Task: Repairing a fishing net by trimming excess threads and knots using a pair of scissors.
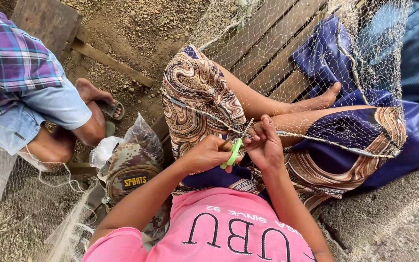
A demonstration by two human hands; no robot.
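L hand [208,154] is gripping green-handled scissors [233,149], blades pointing up-right toward net cord [204,115]. R hand [266,148], just beside, is pinching cord over lap; cord is running left-right across knees.

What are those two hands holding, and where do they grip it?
The left hand holds small scissors by their green handles. The right hand pinches the fishing net at its edge cord, just by the blades.

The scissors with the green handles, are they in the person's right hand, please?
No, the green-handled scissors sit in the left hand, while the right hand pinches the fishing net.
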